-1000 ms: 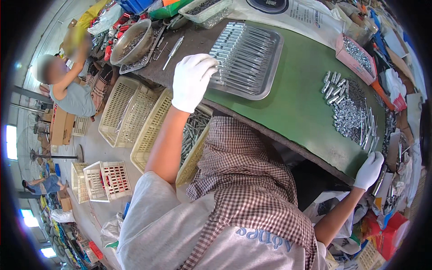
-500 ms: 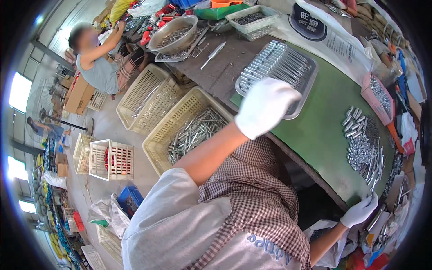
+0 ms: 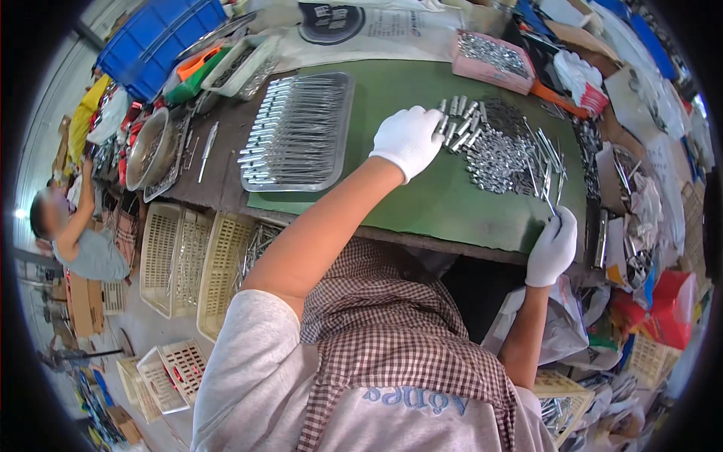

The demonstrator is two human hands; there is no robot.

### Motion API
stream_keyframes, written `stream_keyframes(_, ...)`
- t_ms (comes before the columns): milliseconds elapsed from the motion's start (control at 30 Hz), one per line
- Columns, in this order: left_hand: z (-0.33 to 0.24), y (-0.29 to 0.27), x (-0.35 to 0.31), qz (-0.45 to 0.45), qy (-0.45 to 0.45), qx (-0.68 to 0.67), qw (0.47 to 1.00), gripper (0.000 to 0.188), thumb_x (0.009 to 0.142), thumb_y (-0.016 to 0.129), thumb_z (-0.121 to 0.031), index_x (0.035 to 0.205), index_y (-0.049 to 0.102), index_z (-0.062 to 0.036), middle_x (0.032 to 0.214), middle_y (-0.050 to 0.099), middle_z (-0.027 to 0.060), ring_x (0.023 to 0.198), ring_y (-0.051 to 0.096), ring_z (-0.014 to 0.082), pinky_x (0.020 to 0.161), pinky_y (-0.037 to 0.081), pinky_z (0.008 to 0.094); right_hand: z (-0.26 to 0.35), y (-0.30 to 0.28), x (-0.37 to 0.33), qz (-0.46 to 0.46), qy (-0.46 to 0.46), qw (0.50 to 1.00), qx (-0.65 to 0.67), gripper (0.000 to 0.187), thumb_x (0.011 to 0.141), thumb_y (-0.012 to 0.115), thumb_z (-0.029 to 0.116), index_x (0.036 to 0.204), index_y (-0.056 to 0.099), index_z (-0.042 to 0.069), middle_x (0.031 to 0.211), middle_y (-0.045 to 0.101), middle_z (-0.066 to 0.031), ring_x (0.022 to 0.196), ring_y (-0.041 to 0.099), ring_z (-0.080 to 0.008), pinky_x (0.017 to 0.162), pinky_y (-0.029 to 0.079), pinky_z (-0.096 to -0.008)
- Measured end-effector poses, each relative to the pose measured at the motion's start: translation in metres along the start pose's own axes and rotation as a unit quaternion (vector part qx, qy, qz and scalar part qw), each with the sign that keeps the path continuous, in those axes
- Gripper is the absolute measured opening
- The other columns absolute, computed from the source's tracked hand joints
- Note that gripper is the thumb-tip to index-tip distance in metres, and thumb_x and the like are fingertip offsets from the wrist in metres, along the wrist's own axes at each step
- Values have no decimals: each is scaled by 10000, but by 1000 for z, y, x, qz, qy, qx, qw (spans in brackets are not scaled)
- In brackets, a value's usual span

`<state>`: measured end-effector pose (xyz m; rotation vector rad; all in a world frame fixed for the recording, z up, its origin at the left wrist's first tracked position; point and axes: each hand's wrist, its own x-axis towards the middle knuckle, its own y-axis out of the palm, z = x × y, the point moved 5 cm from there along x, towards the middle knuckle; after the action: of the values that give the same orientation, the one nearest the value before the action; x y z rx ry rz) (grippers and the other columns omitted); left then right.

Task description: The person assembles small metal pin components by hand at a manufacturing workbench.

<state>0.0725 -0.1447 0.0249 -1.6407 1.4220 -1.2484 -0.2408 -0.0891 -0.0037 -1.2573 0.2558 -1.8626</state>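
Note:
My left hand (image 3: 409, 142), in a white glove, reaches to the near-left edge of a group of short silver metal sleeves (image 3: 463, 124). Its fingers are curled together at one of these sleeves, partly hiding it. Low at the right, my gloved right hand (image 3: 553, 245) pinches a thin metal rod (image 3: 548, 202) that points away from me toward the pile. More thin rods (image 3: 553, 154) lie beside a heap of small shiny metal fittings (image 3: 493, 158). On the left, a clear tray (image 3: 343, 143) holds rows of assembled rods with sleeves (image 3: 294, 128).
A pink box (image 3: 493, 66) of small metal parts stands at the back of the green mat (image 3: 384, 203). Boxes and bags crowd the right side. Slotted plastic crates (image 3: 218, 282) stand below the table's left edge. Another person (image 3: 90, 233) sits at the far left.
The view has swung to the right. My left hand has moved from beside the tray to the sleeves. My right hand still pinches a thin rod near the mat's edge.

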Motion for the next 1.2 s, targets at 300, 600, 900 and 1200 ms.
stream_keyframes(300, -15, -14, 2, -134, 94, 28, 986, 153, 770, 629, -107, 910, 693, -109, 900, 655, 128, 861, 642, 334, 776, 527, 454, 3, -5, 0, -1, -18, 1000, 17, 157, 930, 573, 16, 1065, 653, 12, 996, 682, -170, 907, 655, -355, 817, 511, -410)
stream_keyframes(600, -120, 6, -72, 85, 272, 72, 956, 120, 751, 660, -173, 836, 619, -98, 864, 609, 93, 852, 614, 287, 766, 496, 435, 30, -15, 6, 164, -124, 974, 97, 163, 831, 633, -8, 962, 703, 59, 932, 709, -113, 890, 647, -313, 829, 487, -394)
stream_keyframes(900, -84, 23, -89, -36, 138, -111, 984, 136, 758, 735, -100, 879, 674, -98, 866, 632, 65, 811, 603, 301, 736, 481, 430, 45, -18, -1, 238, -147, 958, 58, 131, 792, 681, 47, 908, 703, 103, 893, 677, -52, 900, 634, -287, 811, 474, -401)
stream_keyframes(1200, -88, 21, -98, -69, 161, -121, 977, 150, 783, 757, -156, 928, 737, -123, 836, 627, 30, 779, 601, 252, 708, 471, 399, 50, -9, -2, 244, -165, 954, 58, 103, 784, 712, 92, 883, 697, 118, 879, 670, -46, 899, 624, -287, 829, 465, -416)
